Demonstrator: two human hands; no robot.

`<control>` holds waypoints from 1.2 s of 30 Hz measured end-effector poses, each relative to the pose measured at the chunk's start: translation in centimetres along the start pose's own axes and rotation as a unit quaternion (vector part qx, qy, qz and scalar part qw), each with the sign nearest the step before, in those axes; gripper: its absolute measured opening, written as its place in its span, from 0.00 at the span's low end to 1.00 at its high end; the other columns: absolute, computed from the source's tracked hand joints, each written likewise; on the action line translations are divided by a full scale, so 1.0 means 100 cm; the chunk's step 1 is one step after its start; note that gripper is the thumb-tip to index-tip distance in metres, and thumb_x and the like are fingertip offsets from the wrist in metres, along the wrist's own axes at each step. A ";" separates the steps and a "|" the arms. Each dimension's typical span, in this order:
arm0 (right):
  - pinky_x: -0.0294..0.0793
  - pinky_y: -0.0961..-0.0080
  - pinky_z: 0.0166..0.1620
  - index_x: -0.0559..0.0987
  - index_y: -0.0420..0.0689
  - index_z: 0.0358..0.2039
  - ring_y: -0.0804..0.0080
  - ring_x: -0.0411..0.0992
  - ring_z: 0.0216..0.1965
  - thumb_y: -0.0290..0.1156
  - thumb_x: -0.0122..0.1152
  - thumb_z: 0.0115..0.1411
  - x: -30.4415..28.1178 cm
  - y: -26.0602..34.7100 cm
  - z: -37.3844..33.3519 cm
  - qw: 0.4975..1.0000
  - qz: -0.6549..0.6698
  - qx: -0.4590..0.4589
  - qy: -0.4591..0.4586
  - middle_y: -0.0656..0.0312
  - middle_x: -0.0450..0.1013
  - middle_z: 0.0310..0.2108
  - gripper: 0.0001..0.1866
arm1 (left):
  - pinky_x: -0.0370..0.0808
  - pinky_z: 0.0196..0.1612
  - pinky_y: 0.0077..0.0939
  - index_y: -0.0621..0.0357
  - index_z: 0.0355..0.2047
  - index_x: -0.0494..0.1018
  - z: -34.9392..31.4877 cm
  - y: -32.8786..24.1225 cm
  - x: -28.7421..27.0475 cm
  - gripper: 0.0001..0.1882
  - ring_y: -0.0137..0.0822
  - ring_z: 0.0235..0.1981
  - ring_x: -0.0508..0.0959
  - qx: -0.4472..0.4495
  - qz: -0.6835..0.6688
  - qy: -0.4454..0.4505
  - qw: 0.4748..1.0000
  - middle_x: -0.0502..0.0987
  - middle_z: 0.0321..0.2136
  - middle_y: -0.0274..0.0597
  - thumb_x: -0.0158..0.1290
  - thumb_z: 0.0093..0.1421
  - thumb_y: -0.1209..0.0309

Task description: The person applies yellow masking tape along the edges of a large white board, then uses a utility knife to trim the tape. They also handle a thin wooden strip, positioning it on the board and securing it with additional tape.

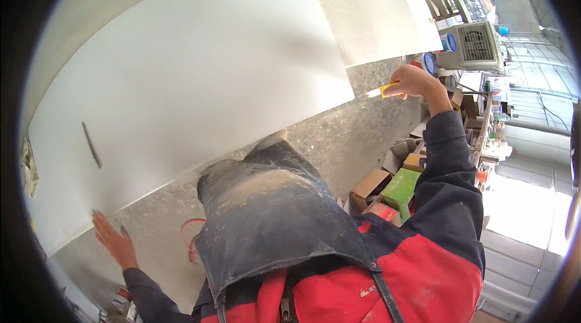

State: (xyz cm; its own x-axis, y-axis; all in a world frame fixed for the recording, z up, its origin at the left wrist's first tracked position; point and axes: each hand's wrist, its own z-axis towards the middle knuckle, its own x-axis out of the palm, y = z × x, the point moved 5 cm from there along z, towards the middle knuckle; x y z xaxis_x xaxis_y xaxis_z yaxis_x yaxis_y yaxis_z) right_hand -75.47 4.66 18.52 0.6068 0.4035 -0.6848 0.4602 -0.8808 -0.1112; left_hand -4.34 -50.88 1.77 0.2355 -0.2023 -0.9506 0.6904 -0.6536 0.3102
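A large white panel [200, 75] stretches before me across the left and middle of the head view. My left hand [115, 239] is at its near left edge, fingers stretched out and fingertips by the rim. A thin dark strip [92, 144] lies on the panel beyond that hand. Off the panel's right corner, my right hand [416, 83] is closed around a yellow-handled tool [373, 92]. The tool's pale, flat end points left toward the corner; whether it is a blade or bristles is too blurred to tell.
Another pale sheet [369, 8] lies beyond the panel's right side. Speckled grey floor [339, 129] shows below the panel. Cardboard boxes [370, 185] and a green box [400, 190] stand by my right arm. A boxy fan unit [477, 45] and blue-lidded buckets [429, 63] are farther right.
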 end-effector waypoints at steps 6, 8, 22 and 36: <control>0.76 0.68 0.32 0.88 0.40 0.32 0.66 0.80 0.27 0.55 0.67 0.55 0.037 -0.014 0.040 0.996 0.054 -0.072 0.023 0.56 0.81 0.24 0.27 | 0.56 0.75 0.51 0.58 0.78 0.43 0.008 0.013 -0.012 0.54 0.46 0.78 0.51 -0.080 0.060 0.153 0.983 0.48 0.79 0.47 0.66 0.60 0.69; 0.77 0.66 0.34 0.88 0.40 0.34 0.64 0.81 0.28 0.54 0.67 0.55 0.048 -0.022 0.051 0.992 0.081 -0.094 0.012 0.55 0.81 0.23 0.26 | 0.58 0.74 0.49 0.60 0.78 0.44 0.022 0.018 -0.006 0.55 0.47 0.77 0.53 -0.092 0.072 0.199 0.973 0.50 0.78 0.49 0.67 0.59 0.69; 0.79 0.63 0.38 0.88 0.40 0.36 0.61 0.82 0.30 0.53 0.69 0.56 0.062 -0.024 0.071 0.985 0.108 -0.130 0.026 0.53 0.82 0.26 0.25 | 0.58 0.76 0.39 0.68 0.76 0.44 0.034 0.019 -0.003 0.55 0.52 0.76 0.54 -0.097 0.071 0.253 0.960 0.51 0.76 0.59 0.68 0.58 0.70; 0.79 0.63 0.38 0.89 0.39 0.38 0.59 0.82 0.31 0.53 0.70 0.57 0.063 -0.018 0.076 0.991 0.077 -0.110 0.021 0.53 0.82 0.26 0.26 | 0.54 0.77 0.40 0.71 0.75 0.44 0.031 0.023 0.002 0.54 0.54 0.76 0.53 -0.096 0.048 0.234 0.966 0.51 0.75 0.62 0.67 0.58 0.70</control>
State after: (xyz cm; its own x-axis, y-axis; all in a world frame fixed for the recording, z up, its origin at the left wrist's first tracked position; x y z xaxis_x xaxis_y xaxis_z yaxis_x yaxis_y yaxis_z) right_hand -77.39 6.92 8.90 0.7057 0.2825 -0.6498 0.4867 -0.8598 0.1548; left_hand -4.82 -54.64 2.24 0.5575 0.1250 -0.8207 0.7532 -0.4919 0.4367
